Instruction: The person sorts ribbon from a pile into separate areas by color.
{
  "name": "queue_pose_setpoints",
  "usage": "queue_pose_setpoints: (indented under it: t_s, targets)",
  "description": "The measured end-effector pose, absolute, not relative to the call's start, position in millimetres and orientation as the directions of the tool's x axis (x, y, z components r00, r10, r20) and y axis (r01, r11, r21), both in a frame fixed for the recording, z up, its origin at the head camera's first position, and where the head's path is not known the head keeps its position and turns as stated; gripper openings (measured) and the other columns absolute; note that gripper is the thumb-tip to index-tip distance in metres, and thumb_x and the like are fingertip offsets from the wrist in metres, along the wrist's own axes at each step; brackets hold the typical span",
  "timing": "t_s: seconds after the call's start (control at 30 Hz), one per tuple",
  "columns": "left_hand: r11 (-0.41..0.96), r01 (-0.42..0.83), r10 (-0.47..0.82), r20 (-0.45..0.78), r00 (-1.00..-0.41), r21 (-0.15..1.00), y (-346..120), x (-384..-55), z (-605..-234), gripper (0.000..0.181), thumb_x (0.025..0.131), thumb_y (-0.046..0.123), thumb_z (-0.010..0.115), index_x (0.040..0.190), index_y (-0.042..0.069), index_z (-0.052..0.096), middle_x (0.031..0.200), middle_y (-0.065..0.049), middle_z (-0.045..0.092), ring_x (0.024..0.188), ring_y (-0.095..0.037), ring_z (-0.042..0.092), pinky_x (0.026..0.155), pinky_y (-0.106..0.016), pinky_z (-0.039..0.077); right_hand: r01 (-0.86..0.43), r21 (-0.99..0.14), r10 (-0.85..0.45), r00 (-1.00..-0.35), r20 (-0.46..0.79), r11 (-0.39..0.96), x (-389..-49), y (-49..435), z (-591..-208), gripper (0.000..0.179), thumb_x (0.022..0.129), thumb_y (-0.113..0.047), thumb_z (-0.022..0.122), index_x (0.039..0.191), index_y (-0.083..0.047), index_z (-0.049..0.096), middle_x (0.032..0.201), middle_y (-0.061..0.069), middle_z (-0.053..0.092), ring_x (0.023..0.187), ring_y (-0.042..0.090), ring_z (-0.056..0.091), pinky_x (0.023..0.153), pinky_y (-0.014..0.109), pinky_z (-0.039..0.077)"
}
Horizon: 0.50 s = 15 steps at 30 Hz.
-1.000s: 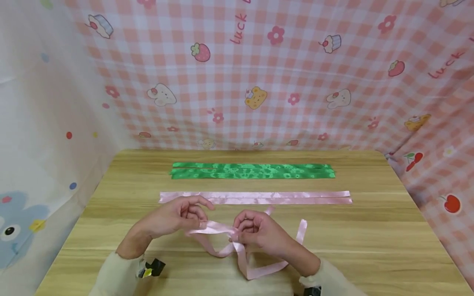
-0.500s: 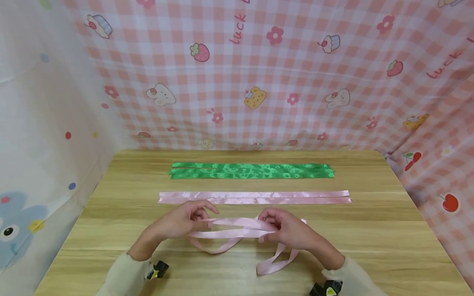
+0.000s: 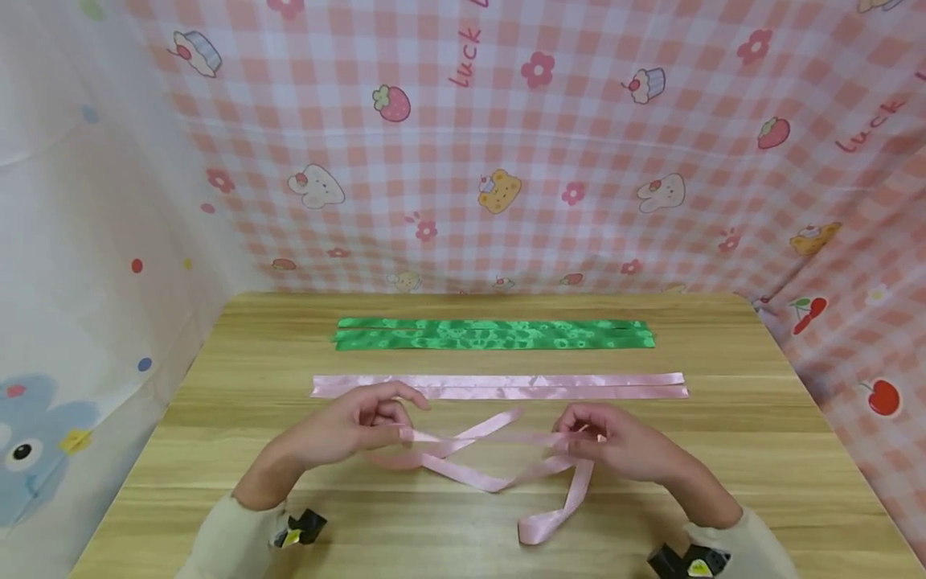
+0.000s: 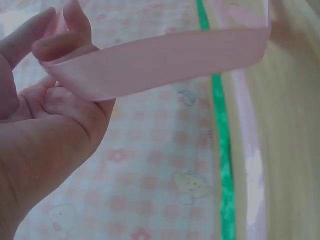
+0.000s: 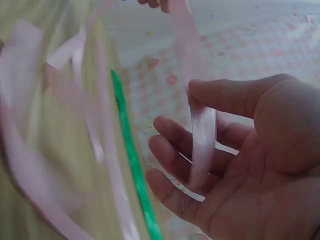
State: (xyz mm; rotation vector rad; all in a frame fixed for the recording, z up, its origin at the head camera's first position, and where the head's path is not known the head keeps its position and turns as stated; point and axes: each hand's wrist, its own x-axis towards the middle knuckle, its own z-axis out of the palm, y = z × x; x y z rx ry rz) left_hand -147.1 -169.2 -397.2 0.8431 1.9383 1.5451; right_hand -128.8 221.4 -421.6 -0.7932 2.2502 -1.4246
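A pink satin ribbon (image 3: pixel 470 476) runs between my two hands, a thin stretch drawn nearly straight and other lengths sagging below in loops. My left hand (image 3: pixel 336 426) pinches it with the thumb, index finger raised; in the left wrist view the ribbon (image 4: pixel 165 60) passes wide and flat away from the fingers. Opposite, my right hand (image 3: pixel 633 446) pinches the ribbon between thumb and fingers. The right wrist view shows the ribbon (image 5: pixel 202 135) under the thumb, its lower part crossing the curled fingers. One tail folds downward below the right hand, near the wooden table (image 3: pixel 405 539).
Behind the hands, pink ribbon strips (image 3: pixel 499 387) lie flat side by side. Farther back are several green ribbon strips (image 3: pixel 495 334), also laid straight. A pink checked cloth (image 3: pixel 448 161) hangs behind the table, a white one (image 3: pixel 87 201) on the left.
My right hand has slid rightward along the ribbon, away from the left hand, drawing a stretch out between them. The left hand stays nearly in place, still pinching. Loose loops have shifted.
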Motion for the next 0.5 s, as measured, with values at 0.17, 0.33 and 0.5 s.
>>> queue_pose_setpoints:
  t_s: [0.17, 0.33, 0.5]
  targets:
    - [0.097, 0.143, 0.744, 0.024, -0.668, 0.985, -178, -147, -388, 0.033, 0.098, 0.003, 0.059, 0.130, 0.001, 0.052, 0.086, -0.005, 0.065, 0.066, -0.004, 0.044, 0.059, -0.022, 0.040, -0.284, -0.928, -0.675, -0.736, 0.052, 0.239, -131, 240, -410, 0.004, 0.097, -0.006, 0.062, 0.093, -0.005, 0.062, 0.100, 0.012, 0.066, 0.088, 0.010, 0.064, 0.072, 0.027, 0.056]
    - [0.095, 0.144, 0.722, 0.031, -0.691, 0.985, -181, -145, -383, 0.034, 0.099, 0.001, 0.056, 0.132, 0.000, 0.051, 0.089, -0.005, 0.066, 0.073, -0.006, 0.053, 0.080, -0.025, 0.052, -0.233, -0.964, -0.719, -0.691, 0.071, 0.129, -134, 255, -406, 0.004, 0.095, 0.005, 0.060, 0.096, 0.003, 0.057, 0.098, 0.006, 0.067, 0.086, 0.010, 0.067, 0.072, 0.031, 0.059]
    - [0.105, 0.195, 0.724, 0.059, -0.687, 0.975, -171, -146, -378, 0.033, 0.098, 0.002, 0.058, 0.131, 0.003, 0.053, 0.090, -0.007, 0.067, 0.067, -0.007, 0.048, 0.076, -0.024, 0.050, -0.178, -0.977, -0.791, -0.612, 0.014, 0.120, -139, 252, -418, 0.014, 0.092, 0.010, 0.057, 0.101, 0.007, 0.047, 0.101, 0.018, 0.067, 0.091, 0.018, 0.066, 0.074, 0.030, 0.056]
